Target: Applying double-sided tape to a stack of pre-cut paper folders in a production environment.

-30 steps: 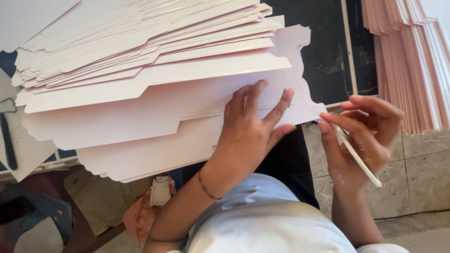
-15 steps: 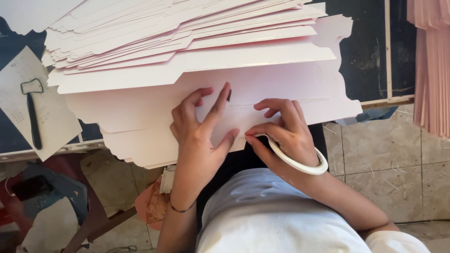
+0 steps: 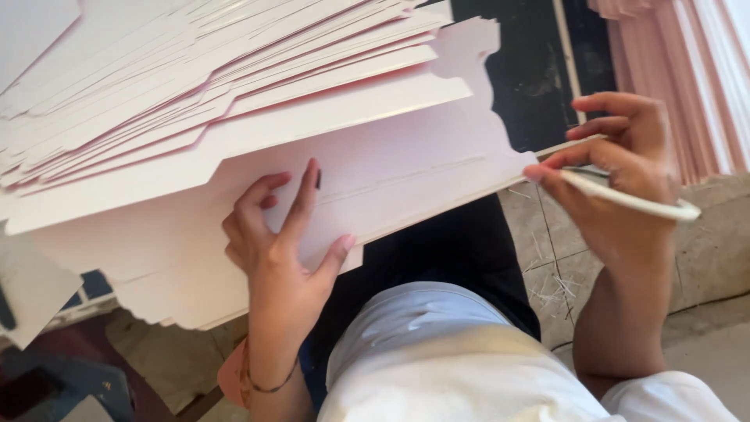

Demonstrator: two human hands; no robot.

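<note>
A dark worktop [image 3: 539, 70] carried a big fanned stack of pale pink card sheets [image 3: 219, 86], smooth and flat, with stepped and scalloped cut edges. Below it the floor [image 3: 703, 258] was grey stone tile with thin paper slivers on it. The lowest pink sheet [image 3: 406, 180] hung over the worktop edge toward the person's lap. The left hand [image 3: 273, 234] lay on this sheet, its fingers spread apart and pressing flat. The right hand [image 3: 625, 172] was just beside the sheet's right edge, fingers closed around a thin white stick [image 3: 625, 199]. More pink sheets [image 3: 687, 70] stood at the right, leaving little free room.
</note>
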